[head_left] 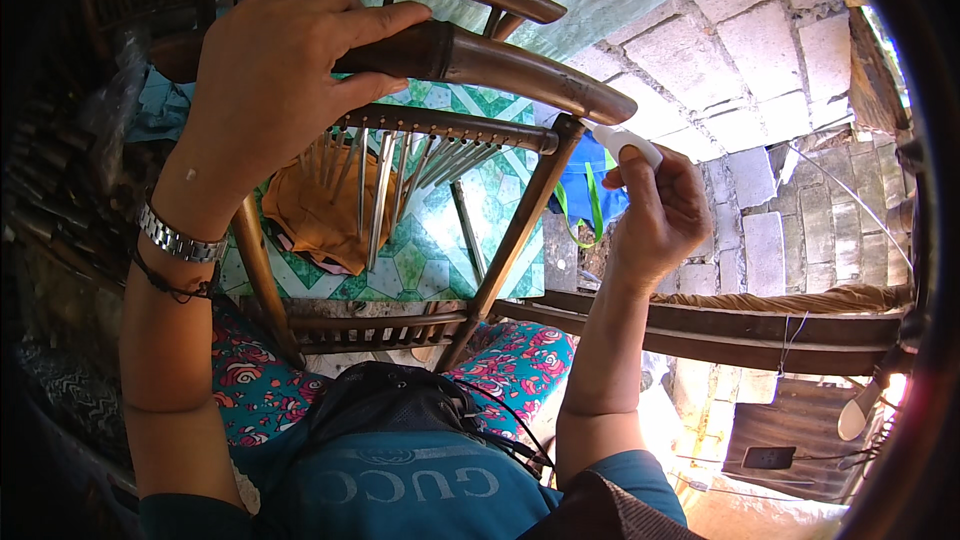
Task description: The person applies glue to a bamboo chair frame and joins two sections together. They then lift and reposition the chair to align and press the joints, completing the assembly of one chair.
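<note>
From where I stand, everything hangs on the right end of the dark bamboo rail (500, 67), which lies ahead of the person, its long axis running crosswise and dipping toward the right, beyond the right edge of the green patterned surface (420, 210). The left hand (285, 60) is wrapped round the rail well back from that end, thumb beneath and fingers over the top. The right hand (665, 200) is much the nearer to the end, pinching a small white tube (640, 148) whose long axis slants up and leftward, nozzle first, at the narrow place where the rail's underside meets the top of the right-hand bamboo post (528, 215). Whether the nozzle touches the bamboo I can't tell. That meeting place, just left of the right fingertips, seems to me the spot that counts.
</note>
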A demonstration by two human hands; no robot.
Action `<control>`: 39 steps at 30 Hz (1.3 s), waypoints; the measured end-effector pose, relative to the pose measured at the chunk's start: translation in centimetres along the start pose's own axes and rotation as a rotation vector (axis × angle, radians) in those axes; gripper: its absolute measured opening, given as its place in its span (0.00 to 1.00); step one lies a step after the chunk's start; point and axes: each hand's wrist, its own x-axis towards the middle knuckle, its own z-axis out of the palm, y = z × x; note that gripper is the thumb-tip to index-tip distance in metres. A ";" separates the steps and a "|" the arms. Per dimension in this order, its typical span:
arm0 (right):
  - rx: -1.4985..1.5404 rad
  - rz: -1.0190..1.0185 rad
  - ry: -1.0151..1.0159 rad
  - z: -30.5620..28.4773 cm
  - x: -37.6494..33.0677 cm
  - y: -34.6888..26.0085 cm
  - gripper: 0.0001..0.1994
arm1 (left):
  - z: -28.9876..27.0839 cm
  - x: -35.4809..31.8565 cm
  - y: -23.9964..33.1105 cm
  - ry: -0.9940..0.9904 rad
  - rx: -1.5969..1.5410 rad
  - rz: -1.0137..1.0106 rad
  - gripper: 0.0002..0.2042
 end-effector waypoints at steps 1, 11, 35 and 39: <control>-0.008 -0.002 -0.003 0.0 0.0 0.0 0.03 | 0.1 0.1 -0.1 0.047 -0.001 0.036 0.25; -0.078 -0.054 -0.023 -0.6 -0.2 -1.5 0.04 | -0.2 -0.1 0.1 -0.053 0.014 -0.037 0.27; -0.085 -0.040 -0.051 0.4 1.0 -0.8 0.02 | 0.6 0.2 -0.5 0.131 0.002 0.092 0.23; -0.099 -0.038 -0.075 0.5 1.3 -0.8 0.01 | 0.8 0.0 -0.7 0.140 -0.014 0.090 0.22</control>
